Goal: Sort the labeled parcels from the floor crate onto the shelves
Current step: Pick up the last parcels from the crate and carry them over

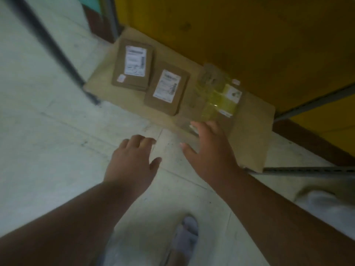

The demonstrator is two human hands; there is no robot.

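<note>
Three brown parcels lie on a flat cardboard sheet [249,135] on the floor. The far left parcel [132,65] and the middle parcel [166,88] each carry a white label. The right parcel [215,93] is bound with yellow tape and has a small white label. My right hand [207,150] reaches with straight spread fingers to the near edge of the taped parcel; whether the fingertips touch it is blurred. My left hand [132,160] hovers over the bare floor, fingers loosely bent, holding nothing.
A yellow wall [230,31] stands behind the cardboard. A dark metal shelf leg [57,52] slants down at the left, and grey shelf rails [307,169] run at the right. Pale tiled floor [48,141] lies to the left. My foot in a grey shoe [187,235] is below.
</note>
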